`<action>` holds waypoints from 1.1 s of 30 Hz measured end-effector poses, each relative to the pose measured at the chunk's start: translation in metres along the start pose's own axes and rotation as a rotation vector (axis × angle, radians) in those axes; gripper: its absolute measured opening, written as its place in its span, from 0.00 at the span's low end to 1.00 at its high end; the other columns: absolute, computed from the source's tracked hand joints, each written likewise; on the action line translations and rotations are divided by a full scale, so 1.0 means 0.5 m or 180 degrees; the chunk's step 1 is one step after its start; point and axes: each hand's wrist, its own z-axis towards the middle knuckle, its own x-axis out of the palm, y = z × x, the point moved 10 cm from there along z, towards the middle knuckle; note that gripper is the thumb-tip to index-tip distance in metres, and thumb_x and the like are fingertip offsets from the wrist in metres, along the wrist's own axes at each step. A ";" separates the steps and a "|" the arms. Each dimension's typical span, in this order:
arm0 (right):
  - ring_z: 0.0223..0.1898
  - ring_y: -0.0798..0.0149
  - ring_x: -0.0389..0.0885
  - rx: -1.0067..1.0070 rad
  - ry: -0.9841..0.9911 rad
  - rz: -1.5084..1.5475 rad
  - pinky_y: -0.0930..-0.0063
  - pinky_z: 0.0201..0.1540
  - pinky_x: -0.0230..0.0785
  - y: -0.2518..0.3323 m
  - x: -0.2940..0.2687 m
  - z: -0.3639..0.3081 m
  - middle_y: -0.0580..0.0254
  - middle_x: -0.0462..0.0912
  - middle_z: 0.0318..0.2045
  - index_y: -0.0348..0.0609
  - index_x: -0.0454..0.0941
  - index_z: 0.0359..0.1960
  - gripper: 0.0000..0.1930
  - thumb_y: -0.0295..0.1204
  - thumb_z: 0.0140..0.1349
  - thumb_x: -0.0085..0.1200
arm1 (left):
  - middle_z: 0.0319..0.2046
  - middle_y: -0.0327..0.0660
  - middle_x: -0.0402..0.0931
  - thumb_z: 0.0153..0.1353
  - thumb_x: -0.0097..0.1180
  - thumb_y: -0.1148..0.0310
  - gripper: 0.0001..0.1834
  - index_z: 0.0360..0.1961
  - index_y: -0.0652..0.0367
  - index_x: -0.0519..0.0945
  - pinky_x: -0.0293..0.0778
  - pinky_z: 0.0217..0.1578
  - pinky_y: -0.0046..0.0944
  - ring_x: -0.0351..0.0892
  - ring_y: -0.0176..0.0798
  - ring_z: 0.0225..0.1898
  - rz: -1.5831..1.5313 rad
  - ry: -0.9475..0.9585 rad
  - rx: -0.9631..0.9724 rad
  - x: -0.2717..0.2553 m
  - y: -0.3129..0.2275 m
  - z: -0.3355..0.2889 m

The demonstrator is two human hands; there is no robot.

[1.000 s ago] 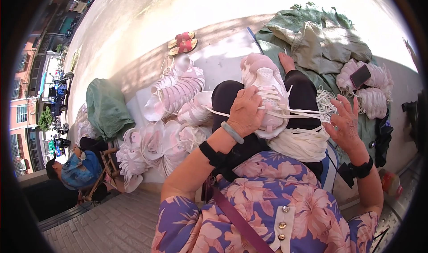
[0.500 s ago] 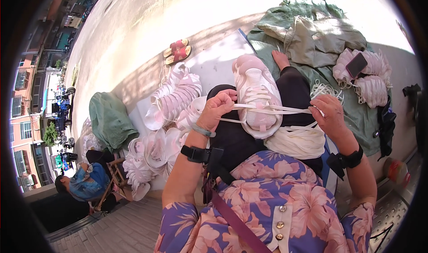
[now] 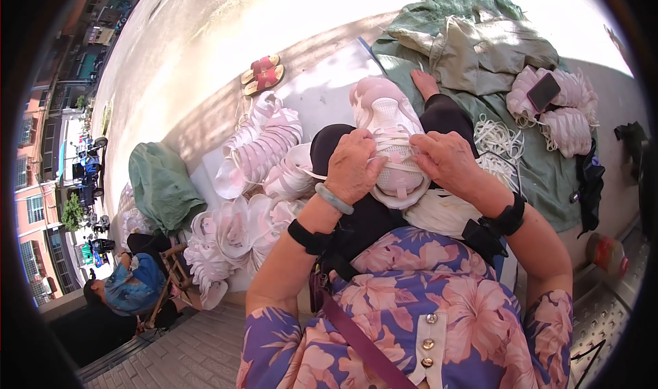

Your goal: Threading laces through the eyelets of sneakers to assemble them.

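A pale pink and white sneaker (image 3: 385, 95) rests on my lap between my thighs, its rounded front end toward me. White shoelace (image 3: 395, 146) crosses its front in several rows. My left hand (image 3: 352, 166) is closed at the left eyelet side, fingers pinching the lace, and a strand sticks out beside the wrist. On the opposite side, my right hand (image 3: 447, 161) is bent over the eyelet edge with its fingertips pinched on the lace. Knuckles hide part of the lacing. Below my right forearm, a bundle of flat white laces (image 3: 439, 212) lies on my lap.
Stacked pink-white shoe pieces (image 3: 264, 146) lie at the left, near a green sack (image 3: 163, 183). Loose white laces (image 3: 499, 146) spread over a green cloth (image 3: 541, 183) at the right. A phone (image 3: 543, 92) sits on bundled shoe pieces. Red sandals (image 3: 263, 76) stand ahead; another person (image 3: 133, 283) sits at far left.
Both hands have moved inward from either side of the sneaker to its lacing. The lace strands that were stretched wide between them are now drawn in close to the shoe.
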 end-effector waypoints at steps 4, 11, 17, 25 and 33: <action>0.23 0.56 0.79 -0.0499 0.0507 -0.0640 0.64 0.24 0.68 0.026 0.032 0.013 0.60 0.76 0.22 0.46 0.74 0.34 0.08 0.28 0.50 0.53 | 0.40 0.49 0.72 0.48 0.61 0.68 0.11 0.24 0.62 0.71 0.67 0.43 0.42 0.71 0.52 0.42 -0.0139 0.0028 -0.0065 0.004 0.013 -0.002; 0.24 0.59 0.80 -0.1200 0.0827 -0.1002 0.69 0.22 0.71 0.077 0.058 0.013 0.59 0.75 0.23 0.43 0.69 0.30 0.08 0.26 0.48 0.52 | 0.42 0.50 0.72 0.48 0.60 0.69 0.11 0.24 0.62 0.70 0.67 0.43 0.43 0.70 0.53 0.42 -0.0026 0.0088 -0.0091 0.010 0.013 -0.001; 0.26 0.56 0.79 -0.0719 0.0264 -0.0859 0.68 0.23 0.71 0.040 0.050 0.011 0.58 0.75 0.25 0.43 0.66 0.33 0.10 0.26 0.50 0.52 | 0.42 0.52 0.72 0.49 0.60 0.70 0.10 0.24 0.62 0.71 0.67 0.44 0.43 0.71 0.53 0.43 -0.0090 -0.0012 -0.0130 0.008 0.010 -0.005; 0.28 0.50 0.78 -0.0069 -0.0105 0.0264 0.60 0.29 0.69 0.001 0.014 -0.012 0.53 0.76 0.27 0.43 0.69 0.38 0.09 0.25 0.54 0.47 | 0.40 0.50 0.74 0.50 0.59 0.74 0.08 0.24 0.63 0.71 0.68 0.44 0.41 0.73 0.50 0.41 -0.0453 -0.0197 0.0014 -0.005 0.014 -0.017; 0.28 0.51 0.79 -0.0058 0.0765 -0.0213 0.60 0.29 0.69 0.012 0.048 0.028 0.55 0.78 0.23 0.45 0.76 0.33 0.07 0.24 0.51 0.49 | 0.33 0.47 0.74 0.50 0.59 0.72 0.08 0.24 0.63 0.73 0.70 0.37 0.40 0.74 0.47 0.34 -0.0147 -0.0437 0.0188 -0.018 0.000 -0.010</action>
